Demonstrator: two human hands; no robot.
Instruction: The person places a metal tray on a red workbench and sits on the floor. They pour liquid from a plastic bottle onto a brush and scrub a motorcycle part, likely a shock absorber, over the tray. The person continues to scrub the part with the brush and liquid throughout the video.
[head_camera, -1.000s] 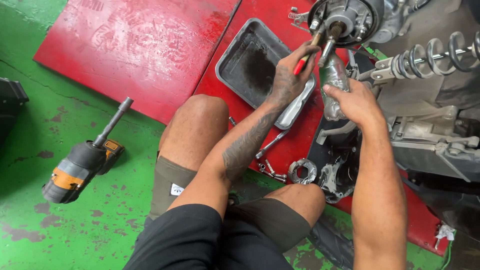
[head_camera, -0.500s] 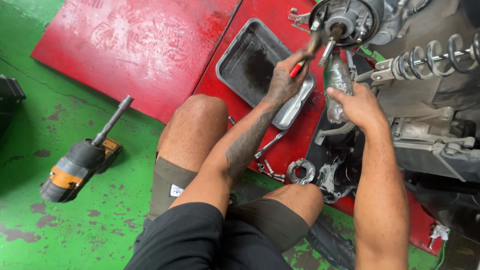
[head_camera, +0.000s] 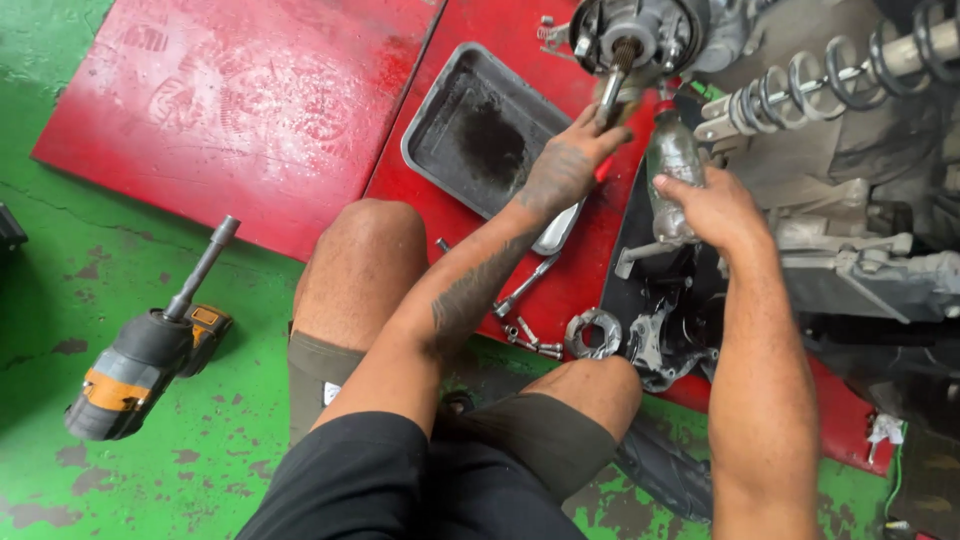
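A vehicle repair workshop: painted green floor (head_camera: 150, 480), impact wrench (head_camera: 140, 365), coil spring (head_camera: 830, 85).

Floor: we see green painted concrete (head_camera: 150, 480), scuffed and stained with dark patches.
Mats: we count two red panels, the left red mat (head_camera: 230, 110) and the right red mat (head_camera: 440, 200), lying side by side on the floor with a narrow seam between them.
Tray: we find a grey metal tray (head_camera: 450, 110), dirty inside, lying on the right mat.
Power tool: we see a black-and-orange impact wrench (head_camera: 140, 360) with a long socket lying on the green floor, well apart from the mats' edge.
Small parts: we spot loose bolts (head_camera: 530, 338) and a metal ring (head_camera: 592, 332) at the near edge of the right mat.
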